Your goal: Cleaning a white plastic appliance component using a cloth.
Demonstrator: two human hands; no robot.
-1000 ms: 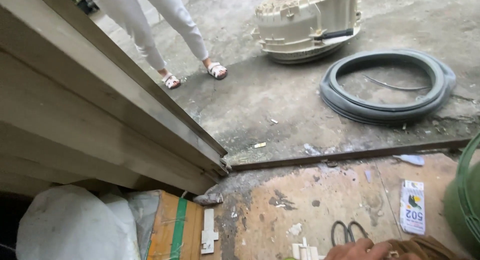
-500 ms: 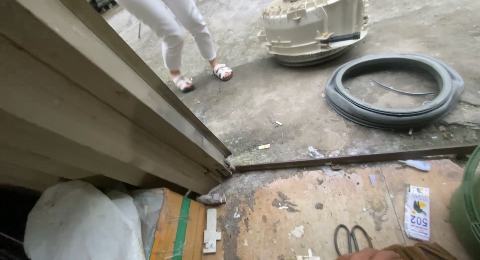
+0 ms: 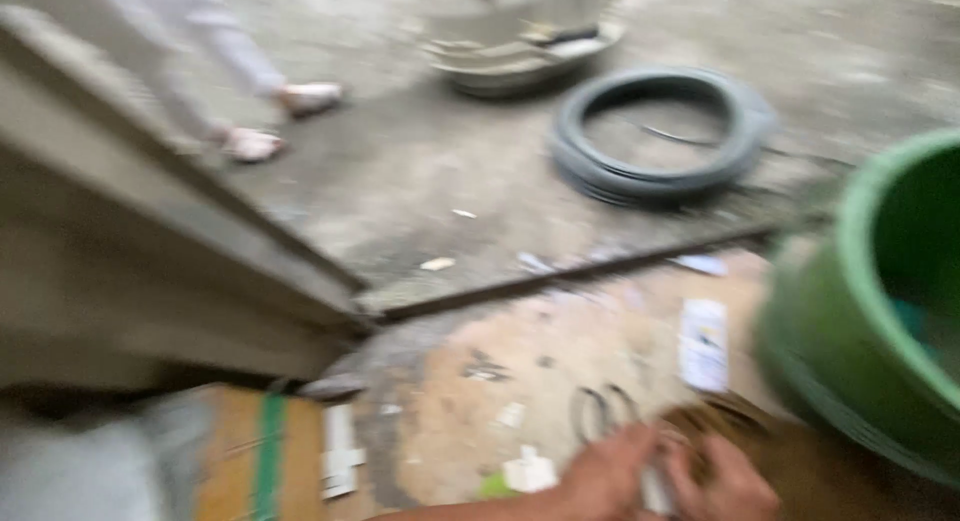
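Since the earlier frame the view has swung right: a green tub (image 3: 880,311) now fills the right edge and both hands show at the bottom. The left hand (image 3: 610,476) and right hand (image 3: 725,481) curl, fingers bent, around a brown coiled band (image 3: 725,421) on the floor beside black scissors (image 3: 600,409); blur hides the exact grip. The band looks light and floppy, best gathered by its loops.

Blurred frame, low edge: your two hands meet over a brown, curved piece (image 3: 735,421) on the dusty orange-brown floor (image 3: 560,351). Your left hand (image 3: 612,473) lies knuckles up, fingers (image 3: 640,443) bent toward a small white piece (image 3: 657,489) between the hands. Your right hand (image 3: 728,481) sits just beside it, fingers curled at the brown piece's edge. Grip on either piece cannot be told. Dark-handled scissors (image 3: 600,409) lie flat on the floor, just beyond your left hand.
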